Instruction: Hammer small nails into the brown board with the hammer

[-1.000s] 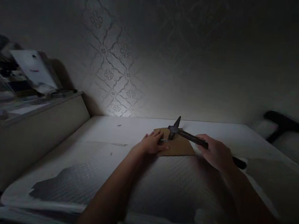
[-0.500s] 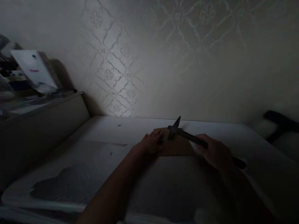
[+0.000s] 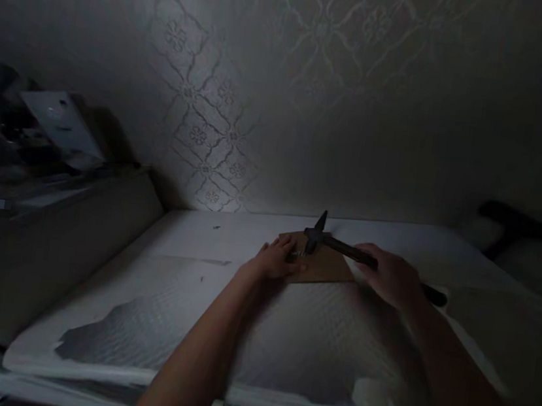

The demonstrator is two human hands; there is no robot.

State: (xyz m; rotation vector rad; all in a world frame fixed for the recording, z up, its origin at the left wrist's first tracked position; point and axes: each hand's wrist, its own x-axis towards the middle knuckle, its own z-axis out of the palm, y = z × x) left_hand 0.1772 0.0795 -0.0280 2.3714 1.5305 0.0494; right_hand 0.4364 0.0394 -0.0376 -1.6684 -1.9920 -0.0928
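Observation:
My right hand [image 3: 388, 275] is wrapped around the dark handle of a hammer [image 3: 344, 247]. The hammer's head, with a pointed upper end, hangs over a thin brown board [image 3: 325, 267] on the white table. Lying on the left part of that board is my left hand [image 3: 278, 260], its fingers spread and pressed down. Small shiny metal pieces [image 3: 299, 254] show between the left fingers and the hammer head; in this dim light I cannot make out their exact kind. Whether the hammer head touches them cannot be told.
The white table's top [image 3: 188, 235] has a worn grey patch near its front edge. On the left stands a cabinet [image 3: 95, 227] with a white box [image 3: 63, 121] and clutter on it. Patterned wallpaper [image 3: 220, 131] rises behind. A dark T-shaped form [image 3: 515, 223] shows at right.
The light has shifted: the wall and the cabinet look darker, the tabletop and my arms brighter. My hands, the hammer and the board stay in nearly the same place.

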